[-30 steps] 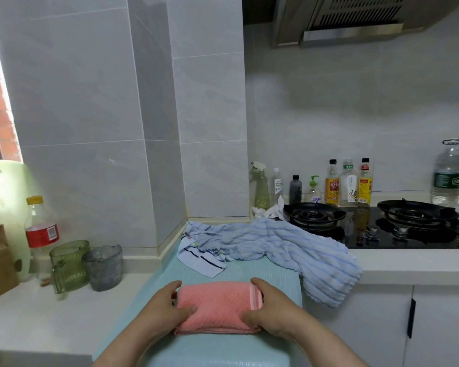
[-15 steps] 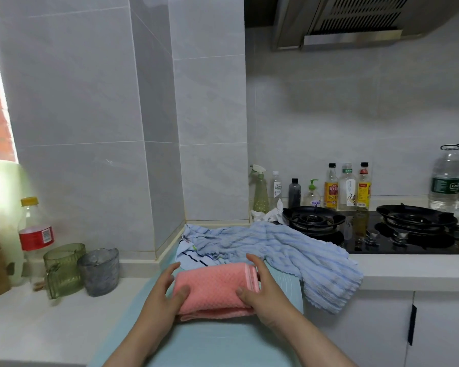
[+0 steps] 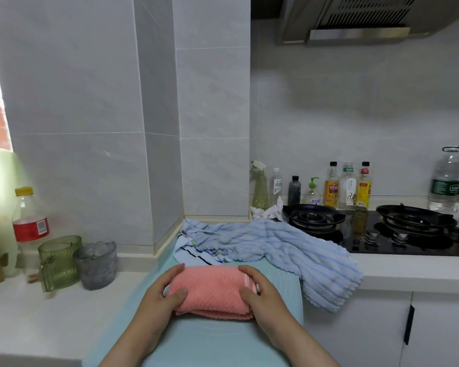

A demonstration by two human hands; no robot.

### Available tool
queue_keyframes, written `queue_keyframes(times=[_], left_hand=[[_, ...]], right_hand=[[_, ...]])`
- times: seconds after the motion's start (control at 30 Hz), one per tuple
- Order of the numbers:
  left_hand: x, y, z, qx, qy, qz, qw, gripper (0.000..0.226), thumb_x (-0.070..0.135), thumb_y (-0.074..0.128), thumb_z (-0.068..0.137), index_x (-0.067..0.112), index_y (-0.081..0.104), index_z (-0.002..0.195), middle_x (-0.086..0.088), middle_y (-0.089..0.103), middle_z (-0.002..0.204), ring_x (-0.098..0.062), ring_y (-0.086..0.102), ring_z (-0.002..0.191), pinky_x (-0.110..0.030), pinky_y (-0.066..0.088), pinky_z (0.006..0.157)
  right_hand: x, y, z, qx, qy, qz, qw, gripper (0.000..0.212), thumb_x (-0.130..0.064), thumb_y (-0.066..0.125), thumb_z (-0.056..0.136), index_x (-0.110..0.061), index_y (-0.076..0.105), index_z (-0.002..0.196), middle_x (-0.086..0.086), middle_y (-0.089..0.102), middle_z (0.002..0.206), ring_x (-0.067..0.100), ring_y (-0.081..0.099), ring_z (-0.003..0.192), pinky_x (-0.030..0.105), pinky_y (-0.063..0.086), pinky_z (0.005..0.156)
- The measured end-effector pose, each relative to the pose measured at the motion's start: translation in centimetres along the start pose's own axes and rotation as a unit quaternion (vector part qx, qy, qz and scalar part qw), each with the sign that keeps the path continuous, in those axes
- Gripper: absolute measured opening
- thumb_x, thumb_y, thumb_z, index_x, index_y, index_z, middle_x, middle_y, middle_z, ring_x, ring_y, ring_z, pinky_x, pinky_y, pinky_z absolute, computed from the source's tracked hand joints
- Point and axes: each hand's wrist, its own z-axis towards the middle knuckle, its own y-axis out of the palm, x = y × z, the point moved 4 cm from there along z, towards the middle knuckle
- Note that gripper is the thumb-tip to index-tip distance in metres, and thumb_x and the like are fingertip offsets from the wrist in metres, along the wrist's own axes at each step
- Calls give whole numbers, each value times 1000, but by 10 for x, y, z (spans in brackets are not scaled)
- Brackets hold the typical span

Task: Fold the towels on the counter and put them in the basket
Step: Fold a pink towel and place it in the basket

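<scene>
Over the pale-blue counter mat I am gripping the folded pink towel, left hand curling round its 9 o'clock end, right hand round its 3 o'clock end. Beyond it, at 12 o'clock, a striped blue towel is lying crumpled.

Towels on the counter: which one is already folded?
The pink towel, a neat layered stack gripped at its ends by the left hand and right hand. The blue striped towel behind it lies crumpled, one end hanging over the counter edge.

Two hands, three towels, two glass mugs, two burners.
</scene>
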Motion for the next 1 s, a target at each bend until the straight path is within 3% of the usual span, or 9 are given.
queue_keyframes(times=[0.17, 0.27, 0.4, 0.47, 0.6, 0.73, 0.83, 1.0], left_hand=[[-1, -1, 1, -4, 16, 41, 999, 39, -8, 61, 86, 26, 72, 103, 10, 62, 119, -14, 58, 115, -29, 45, 99], [1, 3, 1, 0, 11, 37, 999, 33, -4, 60, 88, 24, 71, 102, 9, 63, 115, -7, 59, 105, -20, 46, 84], [-3, 0, 6, 17, -43, -27, 999, 34, 4, 47, 94, 22, 76, 100, 2, 64, 119, -20, 60, 109, -40, 46, 97], [-5, -2, 7, 27, -46, -32, 998, 36, 0, 49, 93, 23, 76, 99, 0, 64, 120, -23, 61, 106, -42, 47, 95], [-2, -3, 5, 32, -39, -72, 996, 28, -5, 55, 91, 15, 70, 103, -5, 63, 117, -25, 62, 88, -39, 53, 78], [-4, -5, 6, 28, -51, -90, 994, 26, -6, 55, 91, 12, 67, 106, -7, 62, 118, -25, 65, 89, -36, 57, 72], [-6, -6, 6, 26, -59, -96, 993, 28, -4, 55, 92, 13, 68, 109, -9, 62, 120, -25, 65, 95, -35, 58, 72], [-4, -6, 6, 29, -84, -123, 989, 30, -4, 47, 94, 11, 68, 109, -12, 63, 119, -27, 62, 99, -44, 57, 83]], right_hand=[[-6, 1, -2, -11, -23, -52, 998, 49, -3, 54, 91, -45, 59, 116, -8, 49, 135, 4, 45, 125, 30, 31, 114], [-7, 1, -2, -8, -10, -51, 999, 48, -3, 51, 93, -42, 59, 119, -7, 49, 136, 6, 44, 127, 28, 30, 114], [-7, 1, -1, -2, -4, -29, 1000, 49, -7, 51, 95, -38, 50, 134, -14, 47, 139, 3, 42, 130, 25, 30, 114], [-8, -1, -2, 7, -10, -24, 1000, 50, -6, 52, 94, -38, 49, 133, -19, 49, 135, 1, 45, 126, 20, 33, 108], [-6, -4, -1, 20, -16, 1, 1000, 39, -1, 55, 92, -35, 64, 109, -18, 59, 122, 4, 54, 116, 10, 42, 86], [-7, -6, -2, 5, 23, 81, 996, 39, 2, 56, 91, -30, 68, 110, -1, 66, 116, 10, 66, 87, 14, 48, 68], [-14, -7, -8, -24, 56, 94, 994, 51, 5, 53, 86, -30, 64, 121, 6, 64, 93, 7, 51, 52, 16, 37, 47], [-22, -8, -11, -31, 47, 66, 996, 58, 11, 49, 85, -32, 58, 123, 5, 63, 102, -3, 51, 42, 9, 35, 41]])
